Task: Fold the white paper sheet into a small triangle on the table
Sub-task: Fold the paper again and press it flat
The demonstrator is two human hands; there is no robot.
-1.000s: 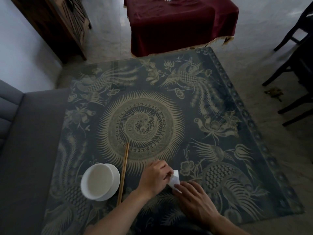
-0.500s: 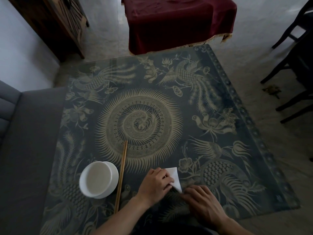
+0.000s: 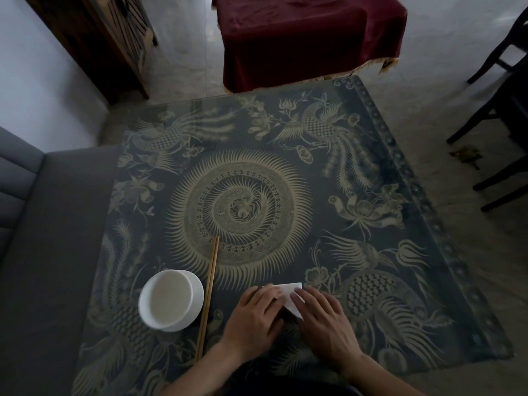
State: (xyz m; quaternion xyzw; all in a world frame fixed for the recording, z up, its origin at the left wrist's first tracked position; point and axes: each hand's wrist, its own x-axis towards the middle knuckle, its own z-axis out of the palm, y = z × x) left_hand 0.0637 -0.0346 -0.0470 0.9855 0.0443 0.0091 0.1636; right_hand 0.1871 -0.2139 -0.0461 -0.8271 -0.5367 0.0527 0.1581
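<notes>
The white paper (image 3: 290, 295), folded small with a triangular look, lies flat near the front edge of the dark patterned table (image 3: 371, 155). My left hand (image 3: 254, 318) lies over its left part with the fingers laid flat on it. My right hand (image 3: 323, 321) covers its right and lower part, fingertips pressing down on the sheet. Only the paper's top edge and a strip between the two hands show; the rest is hidden under the fingers.
A white bowl (image 3: 170, 300) stands left of my hands, with a pair of wooden chopsticks (image 3: 208, 298) lying beside it. A grey sofa (image 3: 43, 238) borders the table's left side. Beyond are a red-draped table (image 3: 308, 38) and dark chair legs (image 3: 503, 115).
The paper was lifted and pinched between both hands; now it lies flat on the table and both hands have flattened onto it. The right hand moved up onto the sheet.
</notes>
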